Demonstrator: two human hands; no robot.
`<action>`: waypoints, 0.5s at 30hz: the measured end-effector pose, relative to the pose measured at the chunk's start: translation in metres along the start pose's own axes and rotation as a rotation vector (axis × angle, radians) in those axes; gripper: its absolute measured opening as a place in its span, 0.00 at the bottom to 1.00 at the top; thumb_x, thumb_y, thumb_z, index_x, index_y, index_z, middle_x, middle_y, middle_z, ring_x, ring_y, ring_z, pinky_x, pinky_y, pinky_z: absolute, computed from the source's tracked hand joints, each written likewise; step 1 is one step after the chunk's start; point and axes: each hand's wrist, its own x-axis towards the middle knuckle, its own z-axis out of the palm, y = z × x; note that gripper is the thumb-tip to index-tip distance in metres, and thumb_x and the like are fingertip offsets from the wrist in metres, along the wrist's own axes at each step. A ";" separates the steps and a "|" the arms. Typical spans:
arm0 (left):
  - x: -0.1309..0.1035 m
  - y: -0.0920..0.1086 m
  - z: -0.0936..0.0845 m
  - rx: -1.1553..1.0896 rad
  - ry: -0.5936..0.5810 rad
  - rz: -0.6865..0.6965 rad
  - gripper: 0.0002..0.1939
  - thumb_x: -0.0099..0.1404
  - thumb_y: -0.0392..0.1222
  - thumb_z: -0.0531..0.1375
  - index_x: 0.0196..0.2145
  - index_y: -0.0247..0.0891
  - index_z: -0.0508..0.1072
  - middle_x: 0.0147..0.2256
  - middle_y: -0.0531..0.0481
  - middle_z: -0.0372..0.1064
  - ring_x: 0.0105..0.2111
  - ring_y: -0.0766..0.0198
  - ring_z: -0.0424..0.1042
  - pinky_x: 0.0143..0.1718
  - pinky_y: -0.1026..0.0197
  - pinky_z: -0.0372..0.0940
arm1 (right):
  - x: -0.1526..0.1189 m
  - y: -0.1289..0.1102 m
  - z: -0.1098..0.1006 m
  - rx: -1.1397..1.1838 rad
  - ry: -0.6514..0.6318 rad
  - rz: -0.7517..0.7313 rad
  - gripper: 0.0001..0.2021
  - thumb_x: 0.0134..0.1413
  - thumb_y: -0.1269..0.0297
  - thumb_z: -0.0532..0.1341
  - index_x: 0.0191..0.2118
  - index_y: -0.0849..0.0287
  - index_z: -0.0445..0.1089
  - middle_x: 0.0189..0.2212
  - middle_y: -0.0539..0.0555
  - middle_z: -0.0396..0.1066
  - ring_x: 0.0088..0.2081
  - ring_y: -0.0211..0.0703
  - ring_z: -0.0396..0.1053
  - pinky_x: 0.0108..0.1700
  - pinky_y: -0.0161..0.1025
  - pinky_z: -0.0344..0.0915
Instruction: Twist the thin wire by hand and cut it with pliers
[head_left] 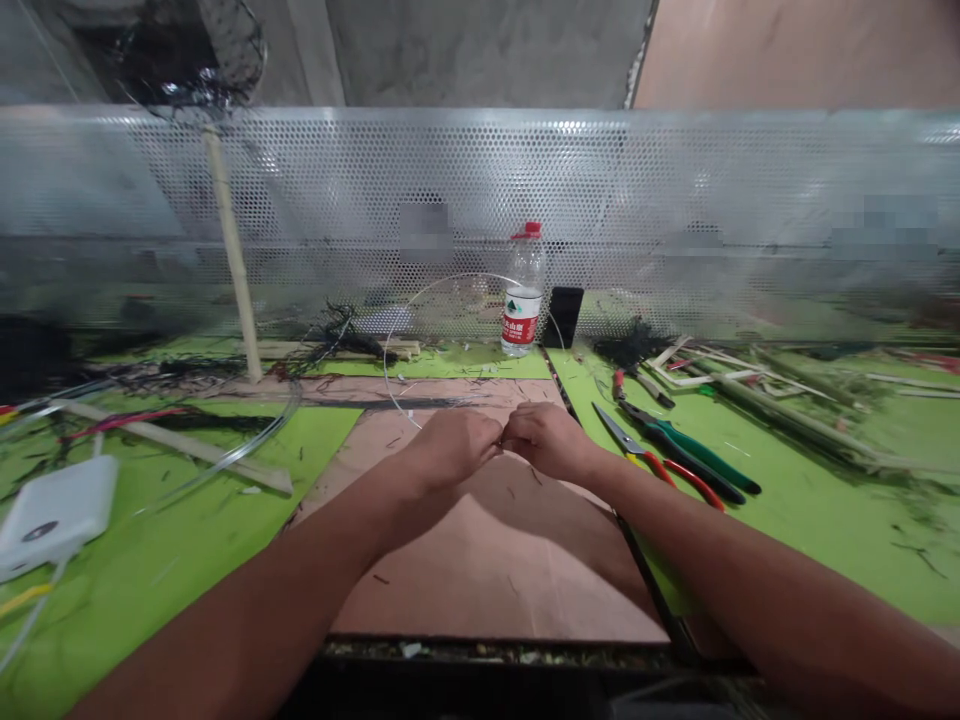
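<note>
Only readable label: the bottle [523, 300], standing upright at the back of the bench [810, 590]. White upper label with a dark green mountain-like mark, red band below carrying white Chinese characters — 山 comes through, smaller lines too fine to read. Clear plastic, red cap; can't tell the fill level. White device [75, 500] at far left has a dark oval mark, nothing legible on it.

Work item: hoop [480, 274] — one thin, pale, see-through strand, bent into a wide smooth arc. It stands up beyond the hands over the brown board [487, 580], and in view its arc crosses the bottle. Left hand [454, 445]: grip curled shut, strand running into it. Right hand [551, 440]: grip curled, fingertips up against the left's; they're obscured, so can't tell how tightly closed or what it has.

Right side: green-handled pliers [697, 450] beside red-handled scissors [619, 432], blades pointing away. Black slab [564, 317] upright just beside the bottle.
</note>
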 end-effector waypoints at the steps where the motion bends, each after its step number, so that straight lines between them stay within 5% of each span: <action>1: 0.001 0.000 0.000 0.008 0.006 0.010 0.10 0.59 0.42 0.54 0.26 0.36 0.71 0.27 0.47 0.68 0.28 0.62 0.65 0.30 0.63 0.54 | 0.000 0.000 0.000 -0.011 0.006 0.010 0.07 0.53 0.71 0.58 0.26 0.60 0.70 0.23 0.52 0.70 0.28 0.39 0.64 0.33 0.35 0.57; 15: -0.001 -0.004 -0.004 0.015 -0.040 0.090 0.08 0.58 0.41 0.58 0.25 0.36 0.72 0.25 0.49 0.67 0.27 0.63 0.64 0.27 0.63 0.51 | 0.000 -0.005 -0.002 -0.035 -0.033 0.025 0.06 0.53 0.70 0.58 0.27 0.60 0.70 0.25 0.53 0.71 0.30 0.39 0.65 0.34 0.36 0.58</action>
